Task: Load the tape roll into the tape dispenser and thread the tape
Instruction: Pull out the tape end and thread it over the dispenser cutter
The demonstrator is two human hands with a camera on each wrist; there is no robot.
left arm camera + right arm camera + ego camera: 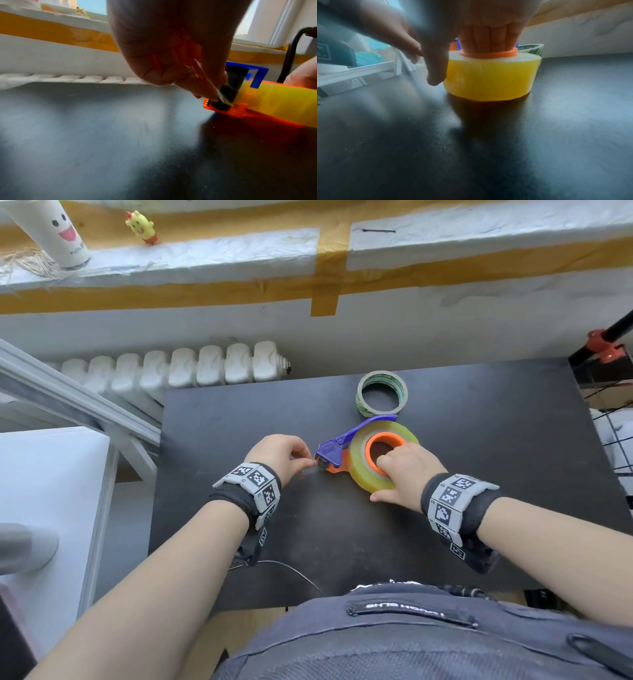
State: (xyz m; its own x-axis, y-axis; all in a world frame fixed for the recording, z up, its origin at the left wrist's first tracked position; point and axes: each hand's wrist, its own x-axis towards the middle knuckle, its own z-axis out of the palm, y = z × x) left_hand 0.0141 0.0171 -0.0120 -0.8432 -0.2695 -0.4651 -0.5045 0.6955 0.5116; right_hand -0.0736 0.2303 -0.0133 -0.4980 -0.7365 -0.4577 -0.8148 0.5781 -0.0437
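Note:
A purple and orange tape dispenser point(334, 451) lies flat on the black table point(479, 474). A clear yellowish tape roll point(359, 463) sits on its orange hub point(371, 445). My right hand point(407, 470) has straight fingers pushed down inside the hub point(488, 54), and its thumb point(435, 67) hangs beside the roll point(491, 78). My left hand point(281, 455) is at the dispenser's cutter end point(223, 109). There its fingertips pinch the loose tape end point(221, 97) over the black roller.
A second, green-printed tape roll point(382, 397) lies just behind the dispenser, also seen behind the yellowish roll point(532, 50). A white radiator point(178, 368) and a taped windowsill stand beyond the table's far edge. A thin cable point(291, 570) runs near the front edge.

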